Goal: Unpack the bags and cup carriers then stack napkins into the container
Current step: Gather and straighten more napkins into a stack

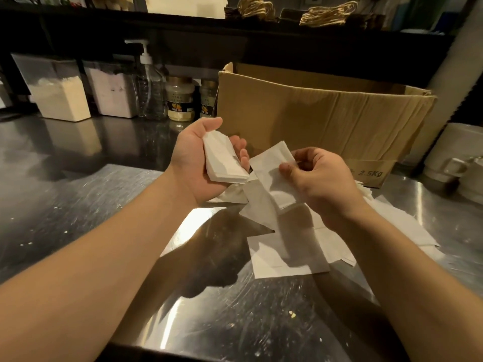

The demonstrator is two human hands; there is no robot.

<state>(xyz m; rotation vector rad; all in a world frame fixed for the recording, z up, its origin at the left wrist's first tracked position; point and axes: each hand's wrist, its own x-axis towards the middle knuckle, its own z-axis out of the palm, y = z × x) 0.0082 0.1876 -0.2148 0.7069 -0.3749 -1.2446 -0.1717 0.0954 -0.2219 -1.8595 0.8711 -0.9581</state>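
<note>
Left hand, palm up, cups a folded napkin stack above the steel counter. Right hand pinches a single napkin. Loose napkins lie beneath, partly hidden by the right forearm.

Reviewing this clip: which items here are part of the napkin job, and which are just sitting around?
Part of the job:
- napkin stack, held in the left hand
- single napkin, pinched by the right hand
- loose napkins on the counter
- cardboard box

Lying about:
- pump bottle
- powder tubs
- jars
- white mug
</note>
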